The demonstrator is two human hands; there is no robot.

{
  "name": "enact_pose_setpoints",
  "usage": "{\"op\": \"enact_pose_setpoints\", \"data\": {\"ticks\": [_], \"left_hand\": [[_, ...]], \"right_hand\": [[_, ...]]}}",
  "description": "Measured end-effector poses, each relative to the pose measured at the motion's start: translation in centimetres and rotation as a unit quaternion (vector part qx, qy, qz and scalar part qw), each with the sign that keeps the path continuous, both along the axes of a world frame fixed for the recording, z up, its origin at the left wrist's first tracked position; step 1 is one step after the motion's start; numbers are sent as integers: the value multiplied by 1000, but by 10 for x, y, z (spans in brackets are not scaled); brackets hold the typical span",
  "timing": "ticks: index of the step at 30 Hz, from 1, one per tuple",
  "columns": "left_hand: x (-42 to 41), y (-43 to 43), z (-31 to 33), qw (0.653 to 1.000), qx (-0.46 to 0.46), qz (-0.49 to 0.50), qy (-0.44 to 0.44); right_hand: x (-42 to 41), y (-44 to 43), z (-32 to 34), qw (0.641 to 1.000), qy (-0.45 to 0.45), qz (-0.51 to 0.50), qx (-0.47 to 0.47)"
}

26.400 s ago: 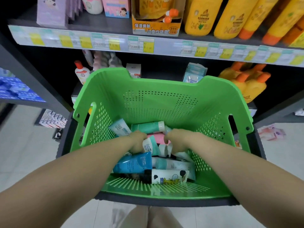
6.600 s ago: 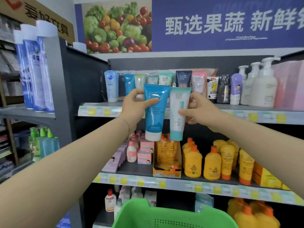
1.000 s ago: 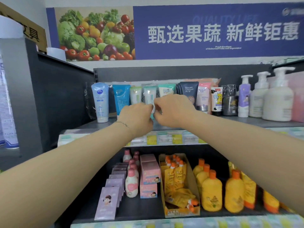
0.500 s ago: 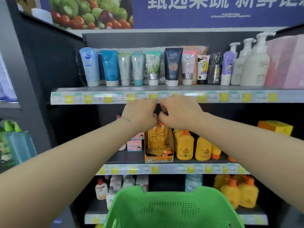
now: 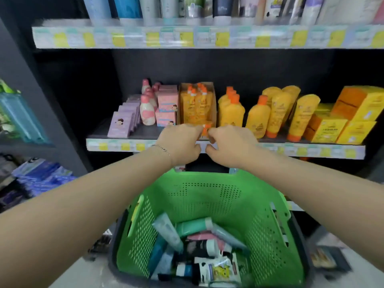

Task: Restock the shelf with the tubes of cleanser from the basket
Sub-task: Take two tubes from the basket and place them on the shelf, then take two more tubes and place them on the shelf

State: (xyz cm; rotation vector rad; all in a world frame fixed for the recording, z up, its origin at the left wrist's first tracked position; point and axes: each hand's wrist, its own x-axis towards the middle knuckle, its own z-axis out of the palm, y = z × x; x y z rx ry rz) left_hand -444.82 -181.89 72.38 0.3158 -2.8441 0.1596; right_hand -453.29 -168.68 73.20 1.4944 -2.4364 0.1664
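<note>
Basket: a green perforated basket is seen nearest, low in the view, below both forearms.
Basket contents: a loose heap of cleanser tubes is seen lying flat and crossed on the bottom, teal, pink, blue, white and black among them. Roughly ten are judged to be there, though an exact count cannot be made.
Left hand: the left hand is held above the far rim of the basket with its back to the camera. The fingers are loosely curled and nothing is seen in them. A thin bracelet is worn at the wrist.
Right hand: the right hand is held just beside the left, knuckles nearly touching. The fingers are curled the same loose way, and nothing is gripped.
Middle shelf: behind the hands, yellow bottles, pink boxes and lilac packs are ranged; no cleanser tubes are seen here.
Top shelf: a row of upright tubes is stood along the top shelf, cut off by the frame.
Progress: the work is judged partly done, since a row is stocked above and much of the basket is left to be shelved.
Writing: no brand can be read. The price tags and labels are blurred, and only a yellow cartoon figure on a white pack in the basket is made out.
</note>
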Motion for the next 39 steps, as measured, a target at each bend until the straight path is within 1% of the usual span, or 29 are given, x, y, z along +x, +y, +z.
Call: {"op": "enact_pose_setpoints", "data": {"ticks": [4, 12, 16, 19, 22, 24, 26, 29, 33, 35, 37, 39], "left_hand": [[2, 3, -37, 1000, 12, -3, -24], [8, 9, -105, 991, 56, -11, -125], [10, 17, -136, 979, 99, -19, -179], [8, 26, -162, 962, 134, -43, -232], [8, 32, -196, 937, 174, -58, -296], [9, 36, -219, 915, 193, -53, -349], [13, 38, -240, 891, 194, -53, -406], [18, 40, -259, 860, 200, -64, -466], [22, 39, -273, 839, 222, -56, -494], [24, 39, -277, 830, 234, -52, -503], [24, 38, -277, 821, 254, -47, -509], [21, 37, -273, 820, 278, -42, -499]], "right_hand": [[-1, 9, -36, 999, -26, -10, 38], [2, 20, -105, 989, -106, -16, 101], [4, 24, -136, 974, -163, -25, 156], [-3, 25, -161, 960, -193, -20, 203], [-14, 29, -188, 930, -250, -19, 269], [-19, 34, -207, 900, -274, -30, 339], [-21, 37, -222, 866, -283, -32, 412], [-16, 39, -239, 834, -307, -19, 458], [-5, 44, -260, 791, -324, -1, 520], [0, 48, -269, 777, -329, 10, 536], [5, 51, -274, 772, -307, 20, 557], [9, 52, -277, 777, -263, 35, 571]]}}
